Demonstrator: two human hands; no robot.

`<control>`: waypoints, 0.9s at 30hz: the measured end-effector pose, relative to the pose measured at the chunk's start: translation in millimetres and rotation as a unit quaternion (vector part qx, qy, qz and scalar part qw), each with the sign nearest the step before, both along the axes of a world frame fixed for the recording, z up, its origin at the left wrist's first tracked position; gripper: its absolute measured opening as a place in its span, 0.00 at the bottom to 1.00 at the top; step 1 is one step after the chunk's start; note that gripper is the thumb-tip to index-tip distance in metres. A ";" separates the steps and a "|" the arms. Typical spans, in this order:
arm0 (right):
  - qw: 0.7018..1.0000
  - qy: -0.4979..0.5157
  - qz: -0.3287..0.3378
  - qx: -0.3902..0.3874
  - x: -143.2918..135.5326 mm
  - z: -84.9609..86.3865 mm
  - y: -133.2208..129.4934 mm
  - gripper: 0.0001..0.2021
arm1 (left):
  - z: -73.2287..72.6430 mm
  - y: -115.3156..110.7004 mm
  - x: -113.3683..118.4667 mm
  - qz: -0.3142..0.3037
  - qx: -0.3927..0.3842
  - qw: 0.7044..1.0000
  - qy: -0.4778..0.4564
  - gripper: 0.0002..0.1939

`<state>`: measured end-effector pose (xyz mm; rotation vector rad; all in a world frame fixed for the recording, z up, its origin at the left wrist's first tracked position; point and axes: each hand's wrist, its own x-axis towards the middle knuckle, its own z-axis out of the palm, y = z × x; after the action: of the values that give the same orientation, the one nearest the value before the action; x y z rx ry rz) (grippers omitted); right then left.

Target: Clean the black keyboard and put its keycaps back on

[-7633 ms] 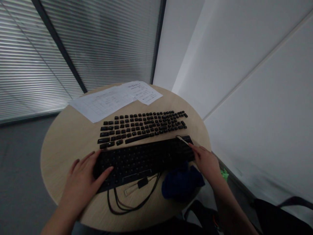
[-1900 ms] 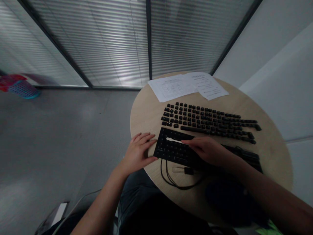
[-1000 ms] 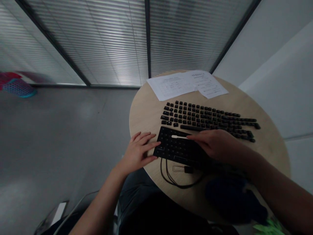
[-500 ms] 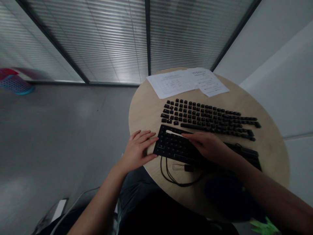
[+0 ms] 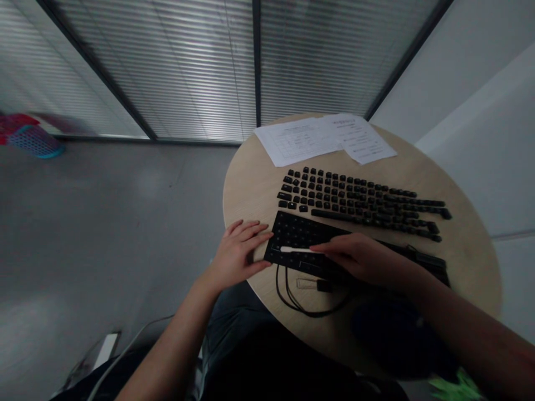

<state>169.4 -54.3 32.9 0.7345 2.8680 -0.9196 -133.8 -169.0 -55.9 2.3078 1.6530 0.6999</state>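
Pinching a white stick (image 5: pixel 298 250) with a broadened tip between thumb and fingers of the right hand (image 5: pixel 359 256). Pointing that tip leftward over the left part of a black keyboard base (image 5: pixel 292 225); cannot tell whether touching. Covering the middle of the base with the same hand, leaving the right end in view. Spreading the fingers of the left hand (image 5: pixel 238 256), palm down, at the left end of the base; meeting its edge with the forefinger tip and reaching toward the near corner with the thumb.

Locating the base toward the near side of a round, pale wooden surface (image 5: pixel 246 189). Noting black keycaps (image 5: pixel 334 195) set out in rows just beyond, with a long bar-shaped cap (image 5: pixel 330 214) in the nearest row. Noting also a looped black cable (image 5: pixel 311 315) on the near side, close to a small black piece (image 5: pixel 324 285) with a wire frame. Finding a dark blue bundle (image 5: pixel 388 334) farther right, near the right forearm, too dim for detail. Finding two printed sheets (image 5: pixel 296 142) at the far rim, too small in print to read.

Seeing blinds (image 5: pixel 200 67) beyond the surface, and a blue basket (image 5: pixel 37 142) on the floor (image 5: pixel 167 200) at far left.
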 end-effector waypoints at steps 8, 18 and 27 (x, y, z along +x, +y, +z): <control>0.996 -0.007 0.021 -0.085 0.8 5.9 3.5 0.18 | 0.5 0.1 0.3 0.001 0.000 1.000 -0.004 0.32; 0.999 0.002 -0.009 -0.054 8.3 3.6 5.7 0.19 | 0.9 0.6 0.5 -0.002 -0.007 1.000 -0.011 0.32; 0.999 -0.010 0.007 -0.033 15.5 2.4 -1.0 0.19 | 1.0 1.0 0.3 0.000 -0.005 1.000 -0.009 0.32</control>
<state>184.9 -55.3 35.3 0.7139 2.8065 -0.9937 -133.4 -168.1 -54.9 2.2881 1.6442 0.7104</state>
